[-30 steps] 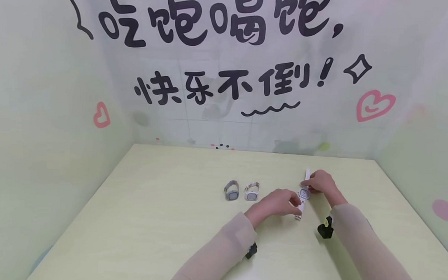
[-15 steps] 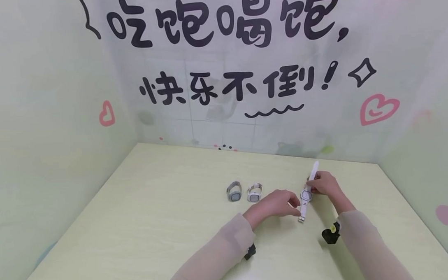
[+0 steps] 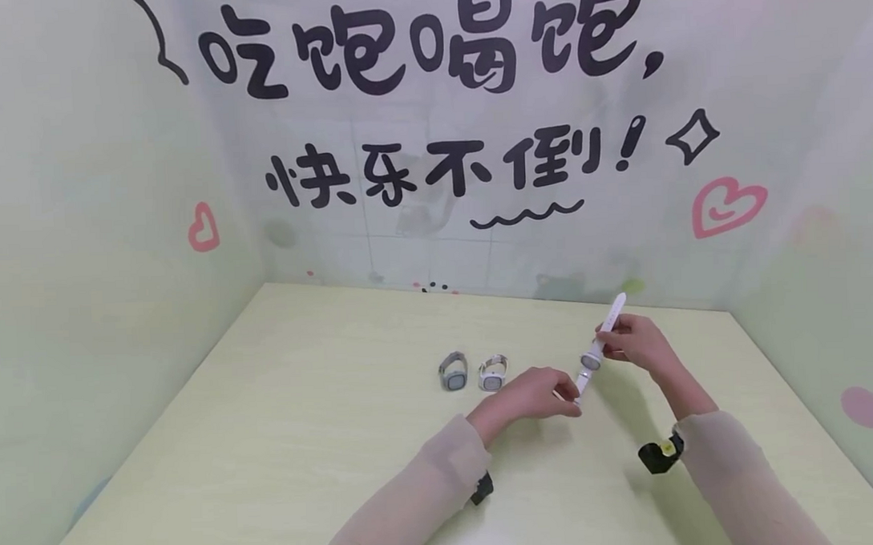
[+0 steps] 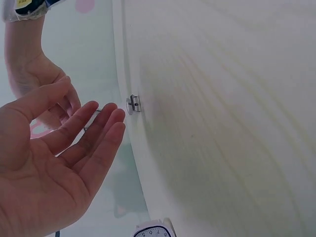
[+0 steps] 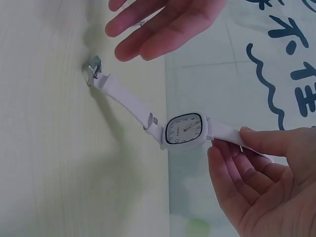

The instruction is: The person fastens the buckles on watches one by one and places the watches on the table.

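My right hand [image 3: 634,342] pinches one strap of a white wristwatch [image 3: 591,362] between thumb and fingers. In the right wrist view, the watch's squarish dial [image 5: 183,131] faces the camera and its unfastened buckle strap hangs toward the tabletop. My left hand [image 3: 538,393] is close beside the buckle end. Its fingers [image 4: 101,148] are slightly bent with nothing between them, and the right wrist view shows them apart from the strap. The metal buckle [image 4: 133,104] appears just beyond these fingertips in the left wrist view.
Left of my hands, a grey wristwatch [image 3: 453,372] and another white wristwatch [image 3: 493,373] stand side by side, their straps looped. The pale wood-grain table [image 3: 269,439] meets printed wall sheets [image 3: 320,260] at the back and sides.
My right hand has lifted the white wristwatch from the table, tilting its free strap end up and away. My left hand has stayed nearly in place near the buckle.
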The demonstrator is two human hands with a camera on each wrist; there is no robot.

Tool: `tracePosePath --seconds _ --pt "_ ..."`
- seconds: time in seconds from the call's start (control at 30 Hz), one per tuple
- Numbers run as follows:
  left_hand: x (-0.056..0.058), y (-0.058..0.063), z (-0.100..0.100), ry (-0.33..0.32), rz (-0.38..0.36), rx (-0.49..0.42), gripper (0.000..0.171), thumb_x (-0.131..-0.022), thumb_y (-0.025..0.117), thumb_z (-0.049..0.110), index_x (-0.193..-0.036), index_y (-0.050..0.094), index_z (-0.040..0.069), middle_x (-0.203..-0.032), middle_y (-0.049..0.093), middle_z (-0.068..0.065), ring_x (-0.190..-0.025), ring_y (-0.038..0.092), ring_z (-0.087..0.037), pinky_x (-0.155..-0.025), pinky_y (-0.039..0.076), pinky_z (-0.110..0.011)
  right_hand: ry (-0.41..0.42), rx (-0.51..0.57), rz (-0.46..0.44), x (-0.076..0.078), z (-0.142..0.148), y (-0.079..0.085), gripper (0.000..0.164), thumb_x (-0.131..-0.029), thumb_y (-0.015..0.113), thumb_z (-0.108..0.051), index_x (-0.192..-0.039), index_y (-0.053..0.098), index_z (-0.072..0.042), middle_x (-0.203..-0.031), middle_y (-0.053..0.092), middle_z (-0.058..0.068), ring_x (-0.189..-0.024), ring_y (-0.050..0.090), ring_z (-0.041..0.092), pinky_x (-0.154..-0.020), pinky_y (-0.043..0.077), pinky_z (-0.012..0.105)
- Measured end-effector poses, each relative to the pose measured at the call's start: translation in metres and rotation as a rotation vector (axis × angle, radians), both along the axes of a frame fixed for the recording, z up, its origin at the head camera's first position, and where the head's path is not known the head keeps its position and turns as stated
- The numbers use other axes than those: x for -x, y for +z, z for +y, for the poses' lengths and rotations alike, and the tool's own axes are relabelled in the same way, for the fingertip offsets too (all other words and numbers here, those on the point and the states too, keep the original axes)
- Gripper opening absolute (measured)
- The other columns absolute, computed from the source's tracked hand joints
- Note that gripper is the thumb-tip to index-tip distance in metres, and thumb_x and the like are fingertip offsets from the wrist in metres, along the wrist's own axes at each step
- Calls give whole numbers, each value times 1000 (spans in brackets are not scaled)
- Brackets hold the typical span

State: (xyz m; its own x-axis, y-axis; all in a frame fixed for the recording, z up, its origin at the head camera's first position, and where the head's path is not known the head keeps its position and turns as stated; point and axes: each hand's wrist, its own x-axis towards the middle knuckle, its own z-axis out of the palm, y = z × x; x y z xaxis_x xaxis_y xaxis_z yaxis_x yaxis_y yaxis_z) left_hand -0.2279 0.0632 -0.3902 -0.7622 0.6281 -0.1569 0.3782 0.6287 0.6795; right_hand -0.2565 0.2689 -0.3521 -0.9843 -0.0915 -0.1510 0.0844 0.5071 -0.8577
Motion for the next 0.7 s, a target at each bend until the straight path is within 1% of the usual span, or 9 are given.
tracePosePath --seconds 0.2,0.3,0.37,0.47,0.53,0.6,0.67,0.7 --pt "0 -1 -4 21 -31 -49 28 -92 72 24 -115 70 8 -106 74 -1 -88 63 -5 -76 48 -15 -9 24 57 -4 -7 10 41 -102 55 -13 -128 50 18 -104 73 11 -78 65 -2 -78 60 21" --pt "1 -1 -6 36 -50 -87 29 -92 72 23 -116 70 6 -106 74 -2 -87 63 -5 -74 48 -15 -13 41 87 -6 -13 16 41 -102 55 -14 -129 49 16 -112 71 18 -79 66 -4 -80 60 22" --pt "2 -1 -8 45 -55 -116 30 -93 71 23 -117 69 6 -106 75 -3 -88 65 -6 -75 48 -15 -16 46 105 -8 -17 19 41 -102 55 -15 -130 49 15 -117 69 22 -81 67 -4 -81 59 23" --pt "4 -2 -10 62 -56 -156 30 -93 70 22 -118 69 6 -107 76 -4 -92 68 -7 -78 48 -15 -25 54 128 -11 -23 24 41 -102 56 -16 -130 48 13 -121 67 25 -83 68 -4 -83 59 24" --pt "4 -2 -11 76 -52 -179 29 -93 70 22 -118 69 6 -108 76 -4 -94 68 -7 -80 48 -15 -24 68 144 -12 -27 27 41 -102 56 -16 -130 48 13 -118 69 23 -83 68 -3 -83 59 24" --pt "5 -2 -13 90 -62 -205 30 -94 69 23 -118 69 6 -109 76 -4 -93 67 -7 -80 49 -16 -18 98 156 -14 -29 30 41 -102 57 -16 -129 48 13 -112 71 16 -83 68 -4 -82 59 23" --pt "6 -2 -15 108 -103 -255 32 -94 69 22 -120 68 4 -112 75 -6 -93 68 -10 -80 52 -18 -5 138 164 -15 -31 32 41 -102 57 -15 -128 48 14 -105 73 7 -83 68 -4 -82 59 23" --pt "6 -2 -16 117 -137 -291 34 -95 68 21 -122 66 2 -113 74 -8 -95 69 -12 -81 53 -19 2 158 167 -15 -32 33 41 -102 57 -15 -128 47 15 -101 73 2 -83 68 -4 -82 59 23"
